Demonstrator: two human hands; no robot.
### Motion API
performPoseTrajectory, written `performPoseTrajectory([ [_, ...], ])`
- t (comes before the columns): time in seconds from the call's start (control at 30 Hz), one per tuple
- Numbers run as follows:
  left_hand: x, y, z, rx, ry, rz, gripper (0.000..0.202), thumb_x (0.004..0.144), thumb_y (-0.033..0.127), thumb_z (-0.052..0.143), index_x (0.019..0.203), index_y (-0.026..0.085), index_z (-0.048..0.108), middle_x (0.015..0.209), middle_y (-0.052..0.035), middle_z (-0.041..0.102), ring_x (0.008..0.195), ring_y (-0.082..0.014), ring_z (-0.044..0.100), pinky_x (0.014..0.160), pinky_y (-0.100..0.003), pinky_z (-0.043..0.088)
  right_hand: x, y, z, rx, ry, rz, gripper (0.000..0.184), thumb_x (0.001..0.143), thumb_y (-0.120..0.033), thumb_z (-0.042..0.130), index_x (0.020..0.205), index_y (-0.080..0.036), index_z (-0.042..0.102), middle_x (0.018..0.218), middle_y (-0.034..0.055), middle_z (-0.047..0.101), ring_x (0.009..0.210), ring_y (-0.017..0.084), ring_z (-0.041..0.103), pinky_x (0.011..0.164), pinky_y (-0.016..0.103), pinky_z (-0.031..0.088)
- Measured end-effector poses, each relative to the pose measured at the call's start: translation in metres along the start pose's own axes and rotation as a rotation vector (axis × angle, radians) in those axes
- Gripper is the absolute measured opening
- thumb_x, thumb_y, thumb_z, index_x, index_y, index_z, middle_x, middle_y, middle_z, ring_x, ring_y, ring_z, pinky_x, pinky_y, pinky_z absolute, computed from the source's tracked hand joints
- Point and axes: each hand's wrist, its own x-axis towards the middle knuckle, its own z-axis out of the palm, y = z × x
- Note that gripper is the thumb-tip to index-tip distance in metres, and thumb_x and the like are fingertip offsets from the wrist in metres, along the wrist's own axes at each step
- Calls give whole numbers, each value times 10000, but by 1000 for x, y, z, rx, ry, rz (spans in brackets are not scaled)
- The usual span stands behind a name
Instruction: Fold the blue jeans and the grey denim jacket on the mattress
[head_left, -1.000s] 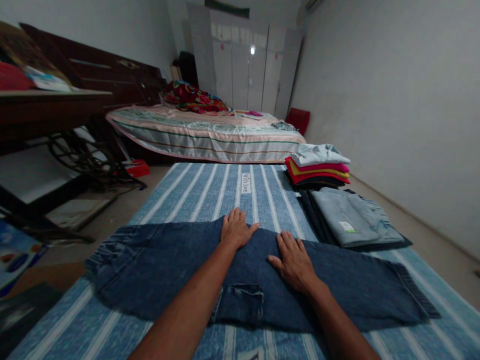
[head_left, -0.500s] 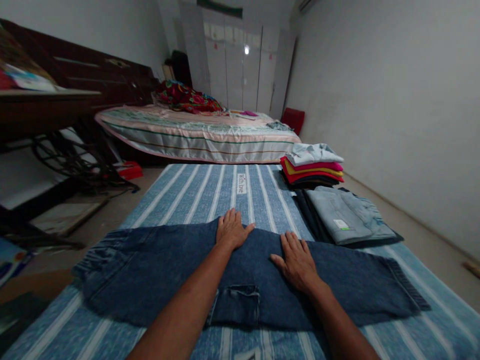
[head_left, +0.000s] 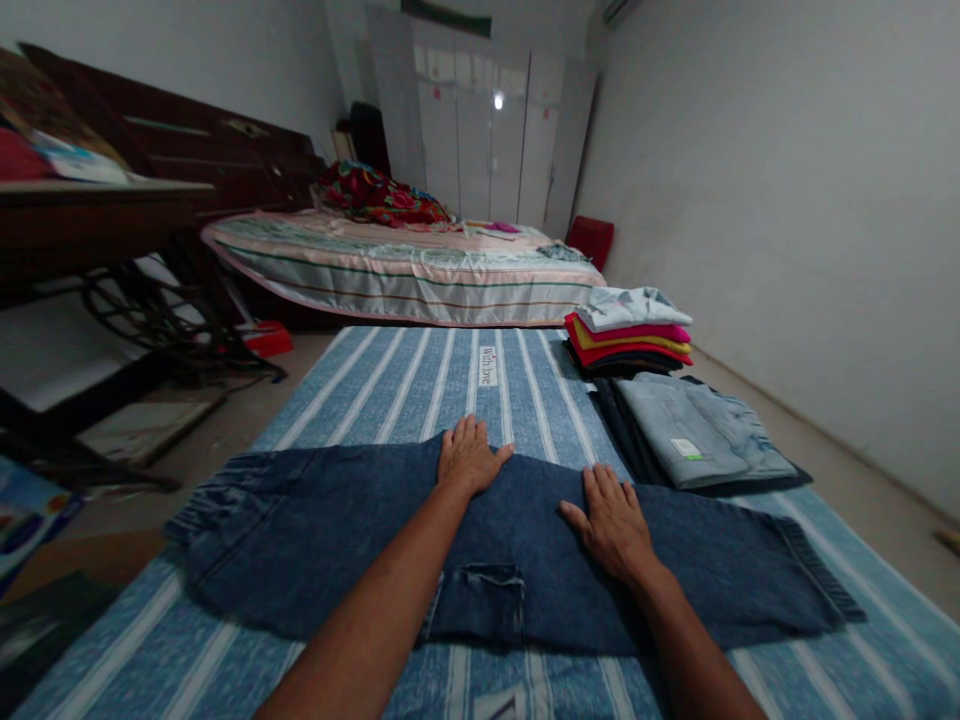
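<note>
A pair of dark blue jeans (head_left: 337,530), folded lengthwise, lies flat across the striped blue cloth (head_left: 420,385). Its gathered waistband is at the left, its ribbed cuff at the right, and a patch pocket shows near the front edge. My left hand (head_left: 469,460) rests palm down on the denim by the far edge, fingers stretched out. Farther right, my right hand (head_left: 611,520) also lies flat on the jeans, thumb spread toward the left. Neither hand grips the fabric.
Folded light grey-blue jeans (head_left: 697,430) lie on darker garments at the right. Behind them stands a stack of colourful folded clothes (head_left: 630,330). A bed (head_left: 405,270) is beyond the far edge, and a treadle sewing-machine table (head_left: 97,225) stands at the left.
My right hand has slid slightly to the right over the jeans. My left hand stays in about the same place on the denim. The view has shifted a little.
</note>
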Motion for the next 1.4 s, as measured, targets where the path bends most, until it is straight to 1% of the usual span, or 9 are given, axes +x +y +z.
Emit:
performPoseTrajectory([
  [0.13,-1,0,0,-16,-1,-1,797,873,663,259,1425,94,341,1536,-158,234,1420,-278,176,1121,-453,170,0,6,4,-29,31,36,802,911,-642,246,1422,-33,351,1485,205,305,1396,323,219,1118,473,150],
  [0.27,-1,0,-1,-27,-6,-5,801,870,667,266,1425,94,343,1536,-159,229,1421,-279,174,1125,-453,165,-1,8,5,-13,16,32,803,912,-640,250,1427,-30,339,1482,205,312,1396,320,222,1120,466,143],
  [0.5,-3,1,-1,-31,-1,-2,810,871,660,286,1427,73,337,1534,-158,238,1418,-281,179,1130,-457,162,-2,4,1,-59,-12,79,774,921,-614,280,1430,-33,335,1496,186,292,1400,307,214,1120,451,146],
  [0.73,-3,0,0,-39,-4,-4,812,870,664,273,1429,77,334,1537,-156,231,1421,-277,171,1133,-452,152,-3,4,1,-63,11,79,755,919,-595,324,1416,-27,359,1479,195,323,1390,313,241,1113,455,174],
  [0.83,-3,0,1,-35,4,-3,813,871,664,267,1431,79,332,1535,-157,235,1421,-276,173,1134,-450,150,-3,-2,-4,-58,44,76,736,926,-570,338,1409,-16,366,1472,205,329,1387,321,245,1113,473,173],
  [0.97,-3,0,3,-36,7,-2,814,873,660,269,1432,72,327,1536,-160,230,1421,-277,172,1135,-453,151,3,-26,-15,45,79,-42,685,947,-535,299,1415,-40,371,1491,191,296,1402,306,210,1125,468,160],
  [1.13,-3,0,4,-27,12,-3,811,871,664,255,1432,84,332,1535,-158,236,1420,-274,179,1135,-447,151,18,-59,-21,233,-8,-273,630,963,-498,268,1440,-94,341,1512,142,274,1409,260,202,1133,432,186],
  [1.23,-3,0,5,-26,20,-4,809,869,665,251,1431,89,333,1533,-157,240,1419,-270,181,1133,-447,154,25,-66,-14,258,-45,-297,639,957,-500,298,1439,-82,339,1509,149,277,1408,268,204,1138,448,172],
  [1.4,-3,-2,8,-28,37,6,817,862,676,256,1425,90,343,1528,-163,252,1416,-276,189,1129,-451,161,26,-64,-3,242,-41,-304,685,939,-545,321,1437,-75,338,1513,150,264,1412,272,188,1144,463,151],
])
